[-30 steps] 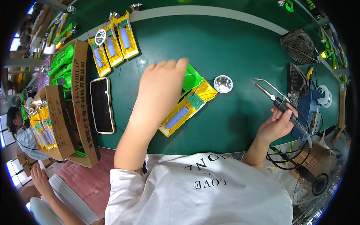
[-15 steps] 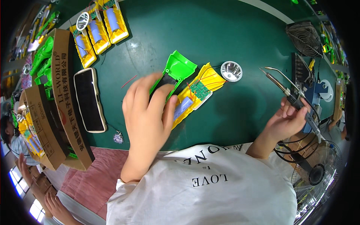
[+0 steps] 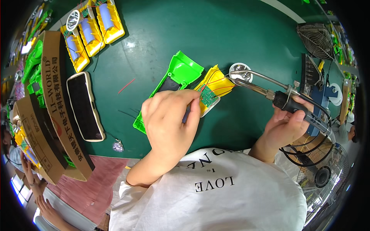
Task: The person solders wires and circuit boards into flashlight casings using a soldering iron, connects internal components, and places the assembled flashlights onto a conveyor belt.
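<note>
- Left hand (image 3: 167,117): thumb and forefinger appear pinched on a red wire (image 3: 202,88), presumably steadying it over the board (image 3: 209,96).
- Right hand (image 3: 287,125): wrapped round the iron (image 3: 285,101) by its handle, probably to avoid heat; tip apart from my left fingers.
- Yellow shell (image 3: 216,77): open side up, likely for access, between green shell (image 3: 186,69) and reflector (image 3: 240,67).
</note>
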The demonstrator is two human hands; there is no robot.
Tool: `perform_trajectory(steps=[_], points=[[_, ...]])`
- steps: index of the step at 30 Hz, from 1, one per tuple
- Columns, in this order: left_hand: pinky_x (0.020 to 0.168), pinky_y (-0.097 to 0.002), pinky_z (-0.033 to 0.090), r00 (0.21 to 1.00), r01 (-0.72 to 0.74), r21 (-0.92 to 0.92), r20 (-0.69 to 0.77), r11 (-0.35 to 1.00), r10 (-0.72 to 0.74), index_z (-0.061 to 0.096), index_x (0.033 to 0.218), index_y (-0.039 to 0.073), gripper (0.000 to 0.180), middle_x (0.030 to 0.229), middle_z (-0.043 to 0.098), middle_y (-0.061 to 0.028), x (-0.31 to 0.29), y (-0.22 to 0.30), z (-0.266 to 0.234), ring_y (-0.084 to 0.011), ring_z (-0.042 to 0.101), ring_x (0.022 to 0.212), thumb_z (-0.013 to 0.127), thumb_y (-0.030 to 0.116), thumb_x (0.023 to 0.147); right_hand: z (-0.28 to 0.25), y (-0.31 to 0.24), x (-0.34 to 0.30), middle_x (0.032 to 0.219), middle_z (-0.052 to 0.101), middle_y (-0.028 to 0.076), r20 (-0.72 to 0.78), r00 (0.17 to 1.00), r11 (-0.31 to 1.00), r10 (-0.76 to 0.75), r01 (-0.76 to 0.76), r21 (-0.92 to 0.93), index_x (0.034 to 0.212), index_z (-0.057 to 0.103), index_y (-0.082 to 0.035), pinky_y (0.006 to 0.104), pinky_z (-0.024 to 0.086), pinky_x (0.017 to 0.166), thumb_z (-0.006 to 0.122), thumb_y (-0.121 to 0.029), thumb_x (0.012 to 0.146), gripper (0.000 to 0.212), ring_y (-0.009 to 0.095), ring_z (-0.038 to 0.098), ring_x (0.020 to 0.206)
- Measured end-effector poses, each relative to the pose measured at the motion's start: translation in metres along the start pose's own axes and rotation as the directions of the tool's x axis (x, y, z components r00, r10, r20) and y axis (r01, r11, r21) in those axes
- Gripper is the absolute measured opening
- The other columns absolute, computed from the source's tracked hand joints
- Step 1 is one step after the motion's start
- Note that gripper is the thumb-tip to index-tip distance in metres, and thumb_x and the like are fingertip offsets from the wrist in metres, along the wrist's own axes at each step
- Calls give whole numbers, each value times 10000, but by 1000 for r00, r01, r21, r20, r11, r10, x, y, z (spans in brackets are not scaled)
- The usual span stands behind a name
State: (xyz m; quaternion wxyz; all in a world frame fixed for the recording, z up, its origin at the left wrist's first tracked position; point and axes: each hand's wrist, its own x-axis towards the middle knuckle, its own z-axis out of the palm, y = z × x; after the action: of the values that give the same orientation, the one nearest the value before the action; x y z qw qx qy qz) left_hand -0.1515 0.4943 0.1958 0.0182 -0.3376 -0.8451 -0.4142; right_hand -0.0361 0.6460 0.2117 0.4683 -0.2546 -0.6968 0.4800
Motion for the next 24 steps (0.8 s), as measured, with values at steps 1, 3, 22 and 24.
perform_trajectory(steps=[1, 3, 22, 24], points=[[683, -272, 368, 1000, 1, -2, 4, 1000, -1, 593, 736, 75, 125, 721, 611, -8, 1, 1, 0, -166, 549, 672, 660, 26, 643, -1, 1, -1, 522, 422, 28, 3, 1000, 1000, 13, -13, 9, 944, 467, 63, 257, 413, 486, 442, -345, 873, 415, 94, 398, 443], [691, -280, 369, 999, -30, 5, 36, 1000, 30, 592, 736, 76, 130, 724, 603, -13, 1, 1, -2, -171, 545, 682, 635, 9, 632, -8, 5, -3, 579, 443, 46, 31, 999, 998, 22, -24, 62, 937, 466, 61, 257, 421, 507, 438, -309, 870, 377, 105, 424, 490], [713, -308, 359, 990, 16, 14, 139, 1000, -17, 604, 744, 86, 98, 722, 580, -9, 5, -7, -2, -185, 529, 706, 628, 50, 656, 0, 8, -12, 847, 533, 122, 217, 976, 999, -2, -8, 45, 863, 526, 38, 223, 410, 599, 610, -178, 760, 253, 132, 505, 681], [713, -305, 358, 991, 20, 3, 130, 1000, -20, 607, 744, 85, 97, 721, 581, -10, 6, -7, -2, -184, 529, 702, 627, 48, 657, -5, 11, -10, 894, 445, 106, 338, 939, 995, -56, 81, -61, 917, 448, 77, 191, 418, 559, 536, -178, 779, 303, 120, 472, 723]])
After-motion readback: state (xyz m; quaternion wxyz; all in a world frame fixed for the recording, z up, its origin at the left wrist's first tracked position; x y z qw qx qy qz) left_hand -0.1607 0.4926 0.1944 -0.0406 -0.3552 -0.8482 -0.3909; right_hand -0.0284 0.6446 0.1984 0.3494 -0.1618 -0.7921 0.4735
